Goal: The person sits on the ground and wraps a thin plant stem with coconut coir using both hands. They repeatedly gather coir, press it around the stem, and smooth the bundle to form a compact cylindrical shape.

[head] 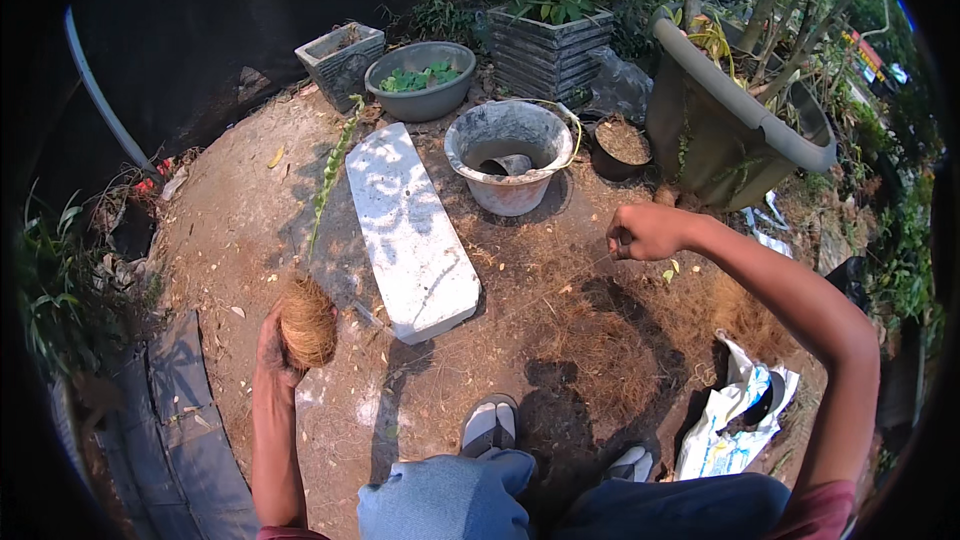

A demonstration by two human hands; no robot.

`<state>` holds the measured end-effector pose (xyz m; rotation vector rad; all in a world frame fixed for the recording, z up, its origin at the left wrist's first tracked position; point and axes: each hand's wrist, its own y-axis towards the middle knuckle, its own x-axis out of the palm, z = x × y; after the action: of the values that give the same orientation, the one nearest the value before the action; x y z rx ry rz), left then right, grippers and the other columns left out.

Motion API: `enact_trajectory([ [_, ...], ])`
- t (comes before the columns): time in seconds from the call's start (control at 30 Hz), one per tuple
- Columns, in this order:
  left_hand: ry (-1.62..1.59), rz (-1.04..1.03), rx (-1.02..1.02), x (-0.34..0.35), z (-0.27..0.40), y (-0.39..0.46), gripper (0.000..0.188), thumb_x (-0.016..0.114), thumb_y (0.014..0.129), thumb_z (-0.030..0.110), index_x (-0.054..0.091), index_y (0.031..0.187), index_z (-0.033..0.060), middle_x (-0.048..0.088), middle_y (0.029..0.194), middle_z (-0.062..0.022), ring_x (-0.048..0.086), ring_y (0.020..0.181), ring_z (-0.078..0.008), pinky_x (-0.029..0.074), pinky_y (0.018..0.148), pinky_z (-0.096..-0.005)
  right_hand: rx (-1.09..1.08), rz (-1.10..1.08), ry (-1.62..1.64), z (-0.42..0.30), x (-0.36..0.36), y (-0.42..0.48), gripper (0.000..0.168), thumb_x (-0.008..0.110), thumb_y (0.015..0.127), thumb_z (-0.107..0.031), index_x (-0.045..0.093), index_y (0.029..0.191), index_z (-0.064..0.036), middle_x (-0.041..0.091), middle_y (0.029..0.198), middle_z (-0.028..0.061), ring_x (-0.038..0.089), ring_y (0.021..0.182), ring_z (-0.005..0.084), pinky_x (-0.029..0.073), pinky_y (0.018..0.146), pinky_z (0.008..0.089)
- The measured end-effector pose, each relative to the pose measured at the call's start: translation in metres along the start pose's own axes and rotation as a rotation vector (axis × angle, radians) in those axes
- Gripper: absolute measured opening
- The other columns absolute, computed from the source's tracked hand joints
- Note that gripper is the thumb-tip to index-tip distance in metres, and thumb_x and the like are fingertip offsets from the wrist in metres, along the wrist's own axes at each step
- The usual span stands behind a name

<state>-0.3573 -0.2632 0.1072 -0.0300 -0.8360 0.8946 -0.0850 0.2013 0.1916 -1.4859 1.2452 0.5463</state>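
On the left, my left hand [274, 345] cups an oval bundle of brown coconut fibre [309, 322]. A long green stem with small leaves [328, 176] rises from the top of the bundle. My right hand [651, 231] is raised out to the right, its fingers curled tightly together. What looks like a fine thread runs faintly from it down toward the bundle; most of its length is too thin to make out. Between my hands a white slab [412, 232] lies on the soil. Loose coconut fibre [615, 364] is spread on the ground below my right hand.
Beyond the slab stands a stained bucket [510, 191] with liquid and a cup [507, 164] inside. Behind are a basin of green plants [424, 105], square planters, a small fibre-filled pot [621, 142] and a large tilted planter [697, 127]. A white sack [731, 420] lies right of my sandalled feet.
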Motion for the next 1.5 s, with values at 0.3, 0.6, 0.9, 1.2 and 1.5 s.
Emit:
enact_trajectory([
  [0.3,0.418,-0.588,-0.099,0.304,-0.053,0.110,0.034,0.036,0.109,0.024,0.046,0.137,0.0090,0.062,0.128,-0.0088,0.065,0.116,-0.0225,0.059,0.094,-0.0410,-0.094,0.125,0.112,0.035,0.095,-0.031,0.017,0.064,0.081,-0.011,0.070,0.092,0.001,0.070,0.083,0.0224,0.069,0.085,0.0411,0.052,0.076,0.0478],
  [0.6,0.326,-0.639,-0.508,0.402,-0.277,0.096,0.035,0.035,0.110,0.028,0.044,0.139,0.0106,0.055,0.138,-0.0105,0.058,0.125,-0.0259,0.054,0.103,-0.0460,-0.055,0.467,0.451,-0.007,0.106,-0.149,0.012,0.062,0.086,-0.008,0.063,0.087,0.004,0.059,0.073,0.0219,0.059,0.068,0.0430,0.047,0.067,0.0488],
  [0.9,0.284,-0.699,-0.937,0.398,-0.361,0.072,0.042,0.031,0.107,0.026,0.048,0.137,0.0026,0.062,0.129,-0.0137,0.063,0.119,-0.0243,0.057,0.099,-0.0402,0.430,0.550,0.294,0.024,0.068,-0.250,0.014,0.062,0.086,-0.007,0.066,0.097,0.002,0.065,0.074,0.0240,0.067,0.079,0.0423,0.052,0.074,0.0507],
  [1.2,0.145,-0.700,-0.944,0.403,-0.347,0.059,0.041,0.029,0.105,0.022,0.045,0.134,-0.0027,0.063,0.121,-0.0226,0.070,0.103,-0.0311,0.062,0.089,-0.0438,0.415,0.471,0.238,0.004,0.065,-0.255,0.014,0.063,0.090,-0.013,0.067,0.095,0.000,0.065,0.075,0.0226,0.067,0.079,0.0431,0.052,0.072,0.0523],
  [1.5,0.320,-0.695,-0.876,0.389,-0.344,0.021,0.034,0.029,0.104,0.020,0.055,0.112,0.0006,0.066,0.101,-0.0151,0.070,0.088,-0.0262,0.063,0.080,-0.0400,0.437,0.639,0.321,-0.013,0.074,-0.234,0.023,0.066,0.087,-0.016,0.063,0.078,0.005,0.061,0.067,0.0218,0.061,0.066,0.0418,0.047,0.064,0.0480],
])
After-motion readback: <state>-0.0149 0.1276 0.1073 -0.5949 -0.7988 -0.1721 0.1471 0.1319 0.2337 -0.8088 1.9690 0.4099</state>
